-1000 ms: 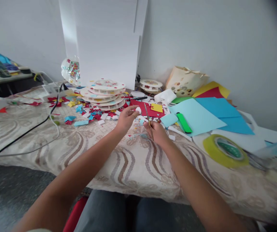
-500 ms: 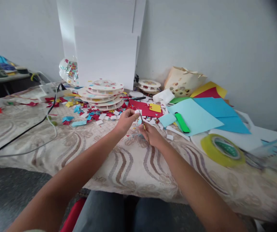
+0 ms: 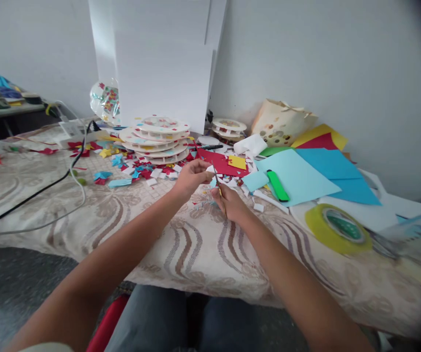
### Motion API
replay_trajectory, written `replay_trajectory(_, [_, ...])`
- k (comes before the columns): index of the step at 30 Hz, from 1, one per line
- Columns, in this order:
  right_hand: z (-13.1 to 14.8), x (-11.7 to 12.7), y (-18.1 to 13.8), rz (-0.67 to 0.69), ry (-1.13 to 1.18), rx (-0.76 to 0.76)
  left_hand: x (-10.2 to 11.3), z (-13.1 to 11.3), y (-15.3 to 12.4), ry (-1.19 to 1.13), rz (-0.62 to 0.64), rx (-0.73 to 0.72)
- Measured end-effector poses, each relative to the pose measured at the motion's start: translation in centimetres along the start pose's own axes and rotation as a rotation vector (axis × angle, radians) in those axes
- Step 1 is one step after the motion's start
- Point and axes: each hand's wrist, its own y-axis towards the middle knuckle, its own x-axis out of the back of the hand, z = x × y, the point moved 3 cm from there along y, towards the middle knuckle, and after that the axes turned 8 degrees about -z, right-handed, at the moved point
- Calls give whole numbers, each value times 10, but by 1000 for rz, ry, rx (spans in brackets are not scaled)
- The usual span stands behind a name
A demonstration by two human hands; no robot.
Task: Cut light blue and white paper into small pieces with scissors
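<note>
My left hand (image 3: 192, 177) pinches a small piece of white paper (image 3: 210, 168) between thumb and fingers. Close beside it, my right hand (image 3: 229, 201) grips a pair of scissors (image 3: 217, 182), whose blades point up and away from me next to the white piece. Whether the blades touch the paper is too small to tell. Below the hands, tiny paper scraps (image 3: 203, 203) lie on the patterned tablecloth (image 3: 195, 249). Just beyond the hands is a red sheet (image 3: 217, 160) with a yellow paper square (image 3: 237, 162) on it.
Stacked white discs (image 3: 161, 142) stand behind colourful paper cuttings (image 3: 147, 173). To the right are a light blue sheet (image 3: 301, 178), a green cutter (image 3: 277, 186), a yellow tape roll (image 3: 337, 229) and a cream bag (image 3: 281, 122). Cables (image 3: 37, 200) cross the left side.
My left hand has turned slightly, and the white paper piece sits at a different angle by the scissors. The right hand keeps its grip; the whole view has shifted a little.
</note>
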Motion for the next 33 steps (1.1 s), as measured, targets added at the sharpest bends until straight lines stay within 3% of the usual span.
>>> replay_trajectory(13, [-4,-1,1,14,4,20,5,7,3,12,-101,-14])
replay_trajectory(33, [-8,-1,0,40,-98,-40,6,9,4,17,-96,20])
